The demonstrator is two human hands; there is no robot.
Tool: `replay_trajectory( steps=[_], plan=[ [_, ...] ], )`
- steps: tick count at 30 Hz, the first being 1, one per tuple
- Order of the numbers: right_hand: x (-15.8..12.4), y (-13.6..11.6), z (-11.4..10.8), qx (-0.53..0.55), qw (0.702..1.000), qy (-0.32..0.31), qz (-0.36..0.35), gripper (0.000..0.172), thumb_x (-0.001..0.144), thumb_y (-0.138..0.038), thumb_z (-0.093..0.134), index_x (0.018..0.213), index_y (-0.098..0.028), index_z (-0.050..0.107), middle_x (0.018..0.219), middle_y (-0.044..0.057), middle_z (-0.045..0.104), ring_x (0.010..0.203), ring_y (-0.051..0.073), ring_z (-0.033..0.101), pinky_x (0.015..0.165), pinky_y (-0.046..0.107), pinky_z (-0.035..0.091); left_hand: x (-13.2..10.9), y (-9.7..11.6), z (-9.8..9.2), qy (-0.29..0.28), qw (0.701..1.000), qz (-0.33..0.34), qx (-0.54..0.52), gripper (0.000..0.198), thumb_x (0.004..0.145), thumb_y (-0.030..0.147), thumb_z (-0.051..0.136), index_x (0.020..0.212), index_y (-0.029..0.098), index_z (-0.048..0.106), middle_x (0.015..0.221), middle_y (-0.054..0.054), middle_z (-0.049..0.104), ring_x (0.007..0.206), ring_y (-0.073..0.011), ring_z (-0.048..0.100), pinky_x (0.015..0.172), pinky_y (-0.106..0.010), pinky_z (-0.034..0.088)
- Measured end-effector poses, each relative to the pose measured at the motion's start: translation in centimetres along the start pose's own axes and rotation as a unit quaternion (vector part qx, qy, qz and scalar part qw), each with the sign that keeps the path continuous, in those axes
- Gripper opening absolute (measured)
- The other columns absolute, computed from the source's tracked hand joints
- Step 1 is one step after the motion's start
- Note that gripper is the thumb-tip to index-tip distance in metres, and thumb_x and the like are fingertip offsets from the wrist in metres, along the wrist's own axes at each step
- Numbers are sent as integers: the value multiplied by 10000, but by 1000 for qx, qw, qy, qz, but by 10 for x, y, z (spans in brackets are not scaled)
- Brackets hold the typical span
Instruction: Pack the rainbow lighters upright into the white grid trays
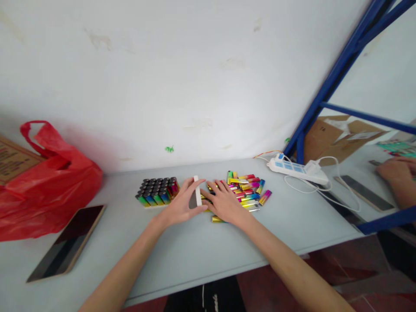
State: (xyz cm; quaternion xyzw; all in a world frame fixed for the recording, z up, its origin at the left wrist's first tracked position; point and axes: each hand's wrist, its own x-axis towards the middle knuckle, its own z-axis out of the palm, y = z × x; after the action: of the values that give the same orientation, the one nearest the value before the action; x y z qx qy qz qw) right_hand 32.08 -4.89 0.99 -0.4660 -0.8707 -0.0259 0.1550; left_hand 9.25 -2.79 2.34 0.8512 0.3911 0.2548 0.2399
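Note:
My left hand [182, 203] holds a small white tray-like piece [198, 190] on its edge, thumb below and fingers above. Its grey side faces my palm. My right hand [224, 201] lies with fingers spread over a loose pile of shiny multicoloured lighter-like tubes [248, 185], touching those at the near left of the pile. Some tubes are hidden beneath this hand. Left of my left hand, a block of similar tubes [157, 193] stands upright in tight rows, black ends up, on a thin pale base.
A red plastic bag [69, 169] and a dark tablet-like slab [68, 242] lie at left. A white power strip [297, 169] with cables sits at right, beside a blue metal frame [300, 147]. Beyond the frame are another person's hands [398, 171], a cardboard box [325, 138] and a phone [365, 193].

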Motion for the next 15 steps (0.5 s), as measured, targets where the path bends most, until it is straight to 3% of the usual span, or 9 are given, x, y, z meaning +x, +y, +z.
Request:
replay_trajectory(
  steps=[8,15],
  plan=[
    [-2,4,-2,-5,1000,-17,21,470,1144,-479,468,1575,-360,611,1661,121,538,1532,402,460,1265,664,333,-4,0,-16,-20,999,-4,28,845,945,490,743,1685,269,401,1648,-181,414,1588,-394,413,1315,-571,360],
    [-1,9,-11,21,999,-30,15,477,1146,-498,458,1553,-325,638,1601,130,588,1505,375,477,1263,626,355,-4,12,-25,23,1000,-16,7,832,936,518,749,1673,304,428,1674,-162,415,1617,-415,350,1313,-617,345]
  ],
)
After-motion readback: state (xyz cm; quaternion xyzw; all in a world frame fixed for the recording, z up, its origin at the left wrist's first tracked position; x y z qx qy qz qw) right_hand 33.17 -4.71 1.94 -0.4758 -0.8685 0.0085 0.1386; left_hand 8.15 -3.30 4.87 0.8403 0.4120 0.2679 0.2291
